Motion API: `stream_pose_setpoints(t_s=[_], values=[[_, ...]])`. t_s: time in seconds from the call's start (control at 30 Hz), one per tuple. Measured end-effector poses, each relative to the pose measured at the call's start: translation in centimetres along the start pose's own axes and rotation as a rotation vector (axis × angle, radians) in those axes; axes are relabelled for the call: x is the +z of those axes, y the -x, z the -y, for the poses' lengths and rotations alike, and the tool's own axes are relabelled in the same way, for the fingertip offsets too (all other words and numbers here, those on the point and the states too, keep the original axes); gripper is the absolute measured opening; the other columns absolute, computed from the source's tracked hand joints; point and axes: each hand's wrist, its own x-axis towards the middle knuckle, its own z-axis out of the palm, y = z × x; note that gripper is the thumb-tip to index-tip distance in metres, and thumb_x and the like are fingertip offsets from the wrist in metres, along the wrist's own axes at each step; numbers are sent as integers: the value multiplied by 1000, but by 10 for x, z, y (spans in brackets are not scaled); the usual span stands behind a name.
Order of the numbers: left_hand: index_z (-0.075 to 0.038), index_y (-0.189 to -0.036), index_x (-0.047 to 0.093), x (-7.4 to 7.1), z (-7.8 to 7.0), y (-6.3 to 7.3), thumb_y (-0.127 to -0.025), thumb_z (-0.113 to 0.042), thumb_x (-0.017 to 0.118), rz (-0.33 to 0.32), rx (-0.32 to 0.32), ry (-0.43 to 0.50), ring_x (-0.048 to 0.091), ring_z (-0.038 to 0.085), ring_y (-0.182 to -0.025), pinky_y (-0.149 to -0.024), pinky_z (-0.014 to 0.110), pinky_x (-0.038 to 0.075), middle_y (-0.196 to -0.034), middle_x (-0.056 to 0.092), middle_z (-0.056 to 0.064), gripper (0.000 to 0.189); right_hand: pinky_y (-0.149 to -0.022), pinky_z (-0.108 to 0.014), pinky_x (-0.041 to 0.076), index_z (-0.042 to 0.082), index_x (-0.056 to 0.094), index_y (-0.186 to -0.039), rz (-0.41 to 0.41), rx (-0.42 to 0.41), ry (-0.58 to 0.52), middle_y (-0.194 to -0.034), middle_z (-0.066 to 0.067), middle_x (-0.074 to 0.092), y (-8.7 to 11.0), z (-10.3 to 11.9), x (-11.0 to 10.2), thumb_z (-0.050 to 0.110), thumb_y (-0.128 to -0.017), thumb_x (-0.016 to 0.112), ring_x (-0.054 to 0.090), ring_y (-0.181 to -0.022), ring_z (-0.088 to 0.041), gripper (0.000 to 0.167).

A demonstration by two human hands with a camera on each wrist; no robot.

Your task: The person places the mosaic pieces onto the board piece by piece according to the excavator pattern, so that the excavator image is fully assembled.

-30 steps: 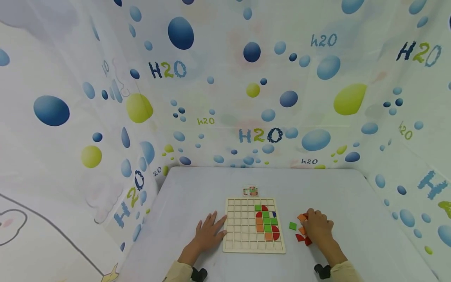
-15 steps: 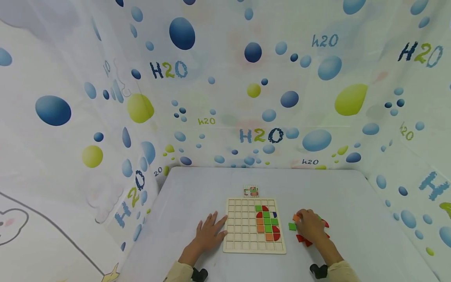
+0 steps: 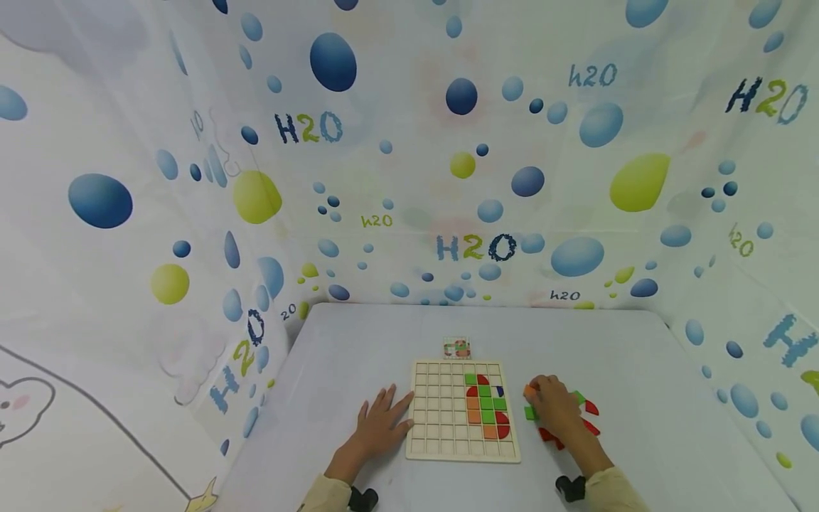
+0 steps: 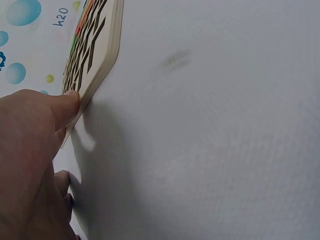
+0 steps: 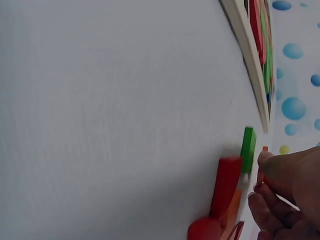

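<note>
My right hand (image 3: 558,407) pinches an orange square tile (image 3: 530,391) between thumb and fingertips, just right of the wooden grid board (image 3: 441,448). In the right wrist view that orange tile shows edge-on at the fingertips, near a green tile (image 5: 248,150) and a red tile (image 5: 225,185). My left hand (image 3: 379,424) lies with fingers spread at the board's left edge; in the left wrist view the thumb touches the board's rim (image 4: 112,45). Green, red and orange tiles fill part of the board's right side, with a small blue-and-white tile (image 3: 499,391) among them.
A small pattern card (image 3: 457,348) lies behind the board. Loose red pieces (image 3: 591,408) and a green piece (image 3: 579,397) lie around and partly beneath the right hand. The white tabletop (image 3: 358,341) ends at a patterned cloth backdrop.
My right hand has moved left from the loose pile toward the board, carrying the orange tile, which uncovers pieces at the right. The left hand stays at the board's edge.
</note>
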Motion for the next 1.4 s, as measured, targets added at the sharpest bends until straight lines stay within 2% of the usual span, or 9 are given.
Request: stream_pose_setpoints(t_s=[0.2, 0.37, 0.57, 0.7, 0.83, 0.97, 1.17, 1.4], values=[[-22, -160, 47, 0, 0, 0, -107, -46, 57, 0, -1, 5, 25, 46, -158, -121, 77, 16, -171, 30, 20, 59, -85, -58, 52, 2, 70, -116, 1, -36, -6, -111, -15, 67, 9, 22, 1, 13, -97, 75, 65, -103, -33, 22], [-22, -160, 47, 1, 1, 1, -107, -46, 57, 0, -2, 5, 25, 46, -158, -121, 77, 15, -171, 30, 20, 60, -82, -49, 49, 10, 70, -114, 53, -62, -6, -109, -6, 67, 22, 46, 7, 16, -97, 76, 64, -105, -27, 18], [-22, -160, 47, 0, 0, 2, -107, -47, 56, 4, -4, 11, 25, 46, -159, -121, 77, 15, -172, 30, 20, 60, -73, -34, 38, 21, 65, -104, 70, -201, -25, -94, 8, 58, 39, 71, 13, 25, -96, 79, 52, -89, -15, 17], [-21, -160, 47, -3, -2, 2, -107, -46, 56, 5, -6, 18, 25, 47, -158, -121, 77, 14, -171, 30, 21, 60, -73, -30, 37, 24, 66, -97, 67, -334, -31, -98, 12, 59, 46, 81, 18, 26, -95, 80, 53, -94, -12, 14], [-21, -160, 47, -4, -4, 1, -106, -45, 57, 8, -10, 21, 24, 47, -158, -121, 78, 14, -171, 30, 21, 60, -73, -29, 36, 25, 66, -93, 70, -414, -15, -99, 14, 60, 48, 85, 21, 25, -93, 83, 53, -96, -11, 17], [-21, -160, 48, -1, -3, 1, -106, -45, 57, 4, -6, 16, 25, 47, -158, -121, 78, 14, -171, 30, 22, 59, -71, -28, 35, 25, 66, -93, 76, -427, 12, -96, 15, 60, 49, 84, 21, 25, -92, 84, 51, -92, -9, 18], [-21, -160, 48, 0, -1, 0, -106, -45, 57, -3, -5, 14, 24, 47, -158, -121, 78, 14, -171, 30, 21, 59, -73, -29, 37, 25, 67, -95, 81, -420, 42, -99, 13, 63, 48, 84, 23, 26, -93, 83, 53, -95, -11, 17], [-19, -159, 48, 2, -1, 0, -106, -43, 58, -9, 5, 15, 26, 49, -157, -120, 79, 14, -170, 31, 23, 59, -76, -31, 41, 26, 69, -95, 116, -395, 18, -102, 13, 64, 49, 84, 24, 26, -93, 83, 55, -97, -11, 14]])
